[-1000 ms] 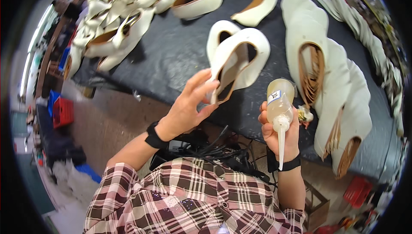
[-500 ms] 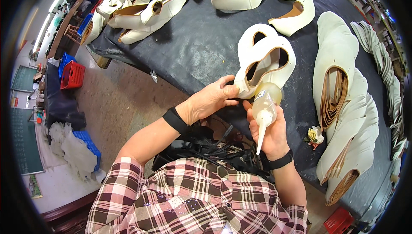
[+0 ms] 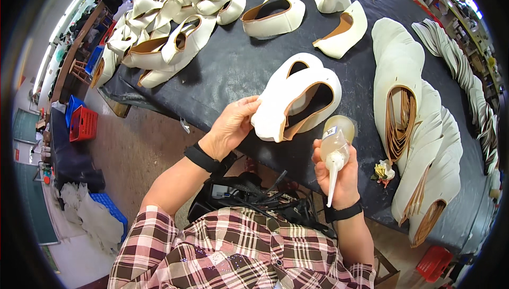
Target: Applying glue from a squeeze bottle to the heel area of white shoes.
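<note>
Between thumb and fingers, my left hand (image 3: 233, 127) grips the near left end of a white shoe upper (image 3: 271, 114) with a tan lining. Its foot opening faces up, and a second looped white part (image 3: 305, 62) shows behind it. My right hand (image 3: 339, 175) is wrapped round a translucent squeeze bottle (image 3: 339, 135) of pale yellowish liquid. The bottle's long white nozzle points down toward me, away from the upper. Bottle and upper are slightly apart. Some of my right fingers are hidden behind the bottle.
Overlapping stacks of white uppers (image 3: 397, 66) lie along the right of the black-covered table (image 3: 222, 71), by a small fabric flower (image 3: 383, 172). A heap of uppers (image 3: 185, 2) covers the far left. Single uppers (image 3: 275, 18) lie behind. Red crates (image 3: 83, 123) stand on the floor.
The upper in my left hand has shifted left and nearer to me, and it has turned. My right hand has moved the bottle slightly right and down, apart from the upper. My view has shifted too.
</note>
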### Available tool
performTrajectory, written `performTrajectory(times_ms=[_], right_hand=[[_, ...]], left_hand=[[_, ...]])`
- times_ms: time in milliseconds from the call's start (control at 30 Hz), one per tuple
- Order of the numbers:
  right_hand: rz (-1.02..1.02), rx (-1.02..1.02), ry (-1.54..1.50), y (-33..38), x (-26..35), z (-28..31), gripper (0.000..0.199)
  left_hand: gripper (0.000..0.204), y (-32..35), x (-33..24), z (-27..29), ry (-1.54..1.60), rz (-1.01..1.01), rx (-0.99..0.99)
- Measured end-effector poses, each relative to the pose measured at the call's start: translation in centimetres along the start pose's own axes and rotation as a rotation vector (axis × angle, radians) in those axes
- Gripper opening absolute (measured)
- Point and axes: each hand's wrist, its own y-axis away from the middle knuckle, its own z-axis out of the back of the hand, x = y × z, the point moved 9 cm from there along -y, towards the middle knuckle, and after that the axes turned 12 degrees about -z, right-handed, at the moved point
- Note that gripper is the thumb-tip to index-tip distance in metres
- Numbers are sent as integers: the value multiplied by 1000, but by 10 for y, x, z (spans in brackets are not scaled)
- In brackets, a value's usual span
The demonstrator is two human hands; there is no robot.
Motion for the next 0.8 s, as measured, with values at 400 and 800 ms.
performTrajectory(times_ms=[400, 800], right_hand=[[197, 60, -36, -13, 44, -13, 39], [207, -118, 197, -48, 74, -13, 40]], left_hand=[[21, -1, -16, 9, 356, 155, 156], [11, -1, -21, 68, 79, 237, 71]])
